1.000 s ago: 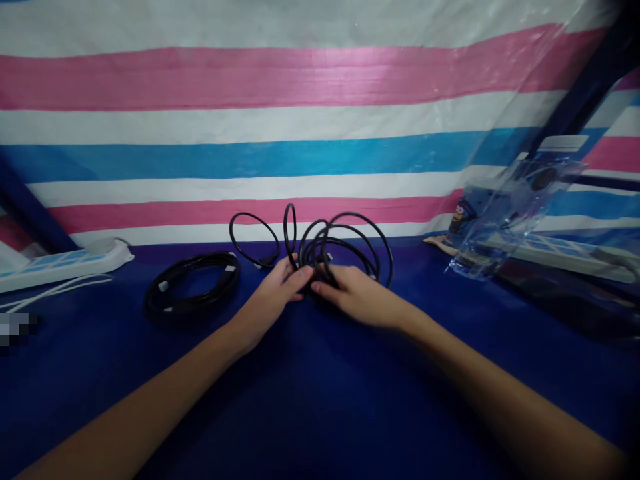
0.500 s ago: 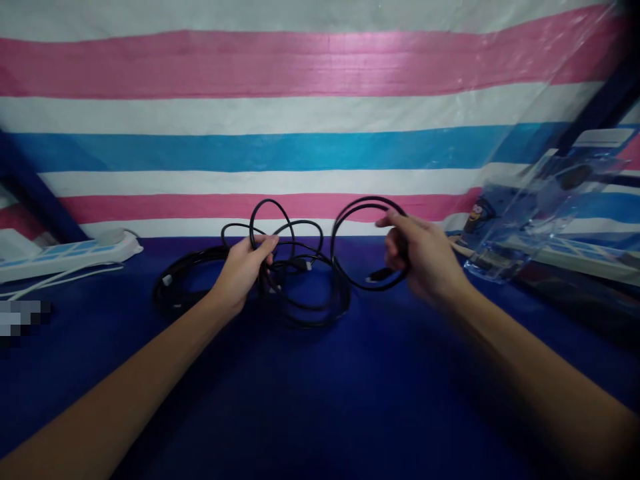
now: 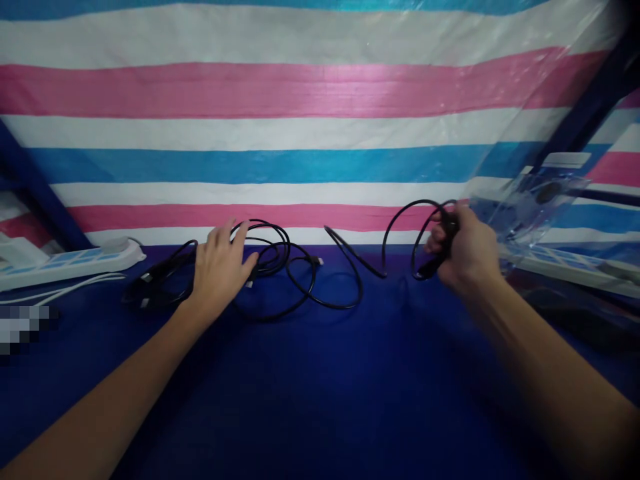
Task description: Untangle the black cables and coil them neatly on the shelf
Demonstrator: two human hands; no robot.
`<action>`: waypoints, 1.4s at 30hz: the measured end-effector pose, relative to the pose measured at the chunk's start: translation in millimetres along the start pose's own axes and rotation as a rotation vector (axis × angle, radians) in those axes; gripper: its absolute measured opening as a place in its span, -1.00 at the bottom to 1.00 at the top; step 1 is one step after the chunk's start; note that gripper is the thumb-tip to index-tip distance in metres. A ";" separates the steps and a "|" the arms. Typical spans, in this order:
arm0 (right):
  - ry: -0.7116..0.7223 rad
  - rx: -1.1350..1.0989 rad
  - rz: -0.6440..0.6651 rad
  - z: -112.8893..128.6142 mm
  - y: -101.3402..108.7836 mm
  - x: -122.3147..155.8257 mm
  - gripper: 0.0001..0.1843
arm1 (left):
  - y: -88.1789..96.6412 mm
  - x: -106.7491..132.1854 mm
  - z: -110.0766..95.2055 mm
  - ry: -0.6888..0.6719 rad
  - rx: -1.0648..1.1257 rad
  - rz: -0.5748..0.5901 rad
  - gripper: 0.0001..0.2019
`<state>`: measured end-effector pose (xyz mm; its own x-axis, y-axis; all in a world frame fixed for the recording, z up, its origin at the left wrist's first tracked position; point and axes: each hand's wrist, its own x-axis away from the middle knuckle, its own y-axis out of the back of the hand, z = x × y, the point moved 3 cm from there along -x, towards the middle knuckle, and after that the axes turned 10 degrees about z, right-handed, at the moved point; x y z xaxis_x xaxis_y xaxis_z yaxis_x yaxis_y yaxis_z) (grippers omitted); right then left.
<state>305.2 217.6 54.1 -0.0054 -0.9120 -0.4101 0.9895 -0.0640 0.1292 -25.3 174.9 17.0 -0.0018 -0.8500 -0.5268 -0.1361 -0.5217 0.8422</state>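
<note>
A long black cable (image 3: 320, 280) lies in loose loops across the blue table (image 3: 320, 387). My left hand (image 3: 220, 267) rests on the loops at the left, fingers stretched out and spread over them. My right hand (image 3: 463, 250) is closed round one end of the cable, held just above the table at the right, with a loop arching up beside the fist. A second, neatly coiled black cable (image 3: 155, 287) lies left of my left hand, partly hidden by the wrist.
A white power strip (image 3: 70, 260) with its white lead lies at the far left. A clear plastic bag (image 3: 530, 207) leans at the right over another power strip (image 3: 575, 270). A striped pink, white and blue sheet (image 3: 300, 133) hangs behind the table.
My right hand has pulled one cable end away to the right, stretching the bundle out. My left hand has opened and now lies flat on the loops at the left.
</note>
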 end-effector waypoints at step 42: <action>0.191 0.134 0.124 -6.2 -95.7 58.7 -0.75 | -4.1 13.8 -69.5 0.092 1.287 0.345 -0.65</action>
<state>211.0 172.7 12.1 0.1547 -0.8240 -0.5451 0.9530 -0.0211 0.3023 44.1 160.3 14.3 -0.1652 -0.9520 -0.2577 -0.9738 0.1160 0.1958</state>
